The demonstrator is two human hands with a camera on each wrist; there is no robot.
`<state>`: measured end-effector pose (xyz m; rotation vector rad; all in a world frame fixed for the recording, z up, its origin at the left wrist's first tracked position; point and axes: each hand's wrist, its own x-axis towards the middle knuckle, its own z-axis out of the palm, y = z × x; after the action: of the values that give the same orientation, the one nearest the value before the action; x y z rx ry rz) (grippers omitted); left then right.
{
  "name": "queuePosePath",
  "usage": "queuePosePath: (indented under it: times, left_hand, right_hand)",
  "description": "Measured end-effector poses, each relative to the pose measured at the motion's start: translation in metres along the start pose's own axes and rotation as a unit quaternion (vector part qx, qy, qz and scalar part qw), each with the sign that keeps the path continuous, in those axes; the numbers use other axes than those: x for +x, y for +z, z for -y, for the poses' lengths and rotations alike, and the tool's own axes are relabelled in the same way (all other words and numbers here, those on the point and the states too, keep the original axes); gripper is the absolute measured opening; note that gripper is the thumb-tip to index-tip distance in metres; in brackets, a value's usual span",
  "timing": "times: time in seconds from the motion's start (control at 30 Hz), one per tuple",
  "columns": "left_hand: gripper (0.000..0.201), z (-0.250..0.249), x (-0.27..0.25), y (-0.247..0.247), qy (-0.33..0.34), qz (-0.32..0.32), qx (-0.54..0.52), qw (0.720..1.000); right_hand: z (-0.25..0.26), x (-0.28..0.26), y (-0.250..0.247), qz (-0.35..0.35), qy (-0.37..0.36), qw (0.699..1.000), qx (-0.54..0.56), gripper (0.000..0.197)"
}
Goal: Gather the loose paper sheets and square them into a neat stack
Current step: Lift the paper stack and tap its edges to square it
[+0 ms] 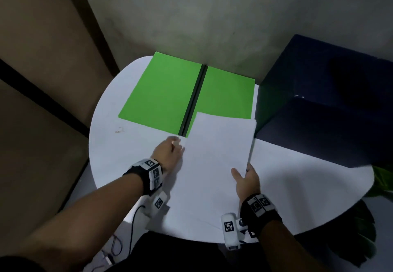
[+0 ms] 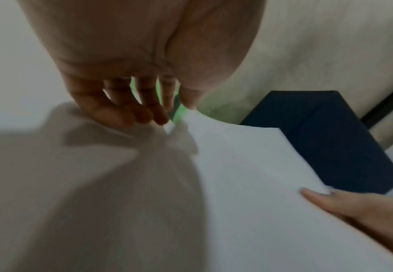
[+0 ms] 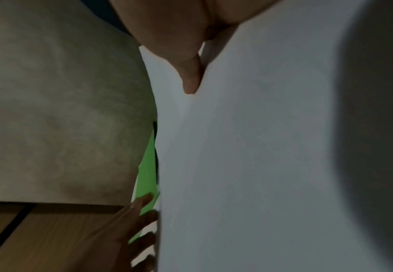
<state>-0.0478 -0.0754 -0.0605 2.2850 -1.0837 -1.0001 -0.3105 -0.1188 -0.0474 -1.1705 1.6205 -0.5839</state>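
Right hand [image 1: 246, 181] grips the white paper sheets [image 1: 214, 161] at their right edge: thumb lies flat on the top sheet, fingers are hidden under the stack. Left hand [image 1: 168, 153] is at the sheets' left edge, fingers spread and lightly bent, tips against or under that edge; whether it actually clasps the paper I cannot tell.

Sheets sit near the middle of the round white table [image 1: 110, 154], far end overlapping the near right corner of the open green folder [image 1: 161, 95]. Near end runs toward the table's front edge, where a second sheet corner pokes out skewed, so the stack is not squared.

Head view gives the layout but hides both sets of fingers. Left wrist view shows the left-hand fingers [image 2: 121, 114] splayed with gaps, tips down at a lifted, crumpled-looking bit of paper [image 2: 249, 184], green showing between them; the right thumb [image 2: 330, 204] lies on the sheet's far corner. Right wrist view shows the right thumb [image 3: 191, 73] pressed on the sheet [image 3: 249, 165], which fills most of the frame, with the left-hand fingers [image 3: 142, 217] at the opposite edge. Both wrist views are motion-blurred.

Dark blue box [image 1: 319, 105] stands just right of the folder, its near corner touching the sheets' far right corner in the head view.
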Motion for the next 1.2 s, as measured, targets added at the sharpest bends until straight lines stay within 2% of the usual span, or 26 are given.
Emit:
queuePosePath:
  times: [0.1, 0.17, 0.27, 0.33, 0.4, 0.53, 0.6, 0.7, 0.83, 0.9, 1.03, 1.2]
  left_hand:
    - [0.063, 0.013, 0.042, -0.053, -0.052, -0.119, 0.067, 0.989]
    - [0.084, 0.019, 0.069, -0.090, -0.115, -0.154, 0.099, 0.976]
    - [0.114, 0.031, 0.111, -0.127, -0.194, -0.146, 0.112, 0.963]
    - [0.127, 0.040, 0.134, -0.131, -0.239, -0.114, 0.139, 0.954]
    - [0.133, 0.042, 0.145, -0.129, -0.256, -0.093, 0.179, 0.945]
    - [0.137, 0.039, 0.157, -0.131, -0.272, -0.058, 0.176, 0.944]
    - [0.133, 0.038, 0.156, -0.135, -0.266, -0.032, 0.188, 0.945]
    - [0.102, 0.036, 0.156, -0.142, -0.206, -0.040, 0.196, 0.958]
    - [0.058, 0.028, 0.155, -0.157, -0.145, -0.102, 0.080, 0.981]
    - [0.045, 0.021, 0.142, -0.166, -0.104, -0.119, 0.049, 0.986]
    - [0.053, 0.012, 0.101, -0.190, -0.034, -0.136, 0.071, 0.988]
    - [0.064, 0.019, 0.032, -0.208, -0.028, -0.148, 0.132, 0.980]
  right_hand:
    - [0.020, 0.003, -0.015, -0.028, -0.068, 0.996, -0.041, 0.022]
    - [0.030, 0.006, -0.020, -0.039, -0.083, 0.994, -0.063, 0.019]
    - [0.035, 0.011, -0.018, -0.044, -0.095, 0.989, -0.102, 0.018]
    - [0.034, 0.013, -0.012, -0.042, -0.099, 0.987, -0.119, 0.020]
    - [0.031, 0.012, -0.006, -0.045, -0.094, 0.989, -0.108, 0.022]
    - [0.020, 0.008, 0.000, -0.059, -0.082, 0.989, -0.107, 0.025]
    - [0.020, 0.007, 0.003, -0.067, -0.070, 0.989, -0.110, 0.029]
    - [0.026, 0.007, 0.007, -0.077, -0.078, 0.988, -0.109, 0.026]
    - [0.039, 0.006, 0.005, -0.075, -0.079, 0.988, -0.106, 0.025]
    - [0.042, 0.010, 0.002, -0.074, -0.074, 0.988, -0.110, 0.024]
    - [0.050, 0.007, -0.008, -0.079, -0.082, 0.989, -0.097, 0.023]
    - [0.050, -0.003, -0.003, -0.043, -0.062, 0.997, 0.000, 0.024]
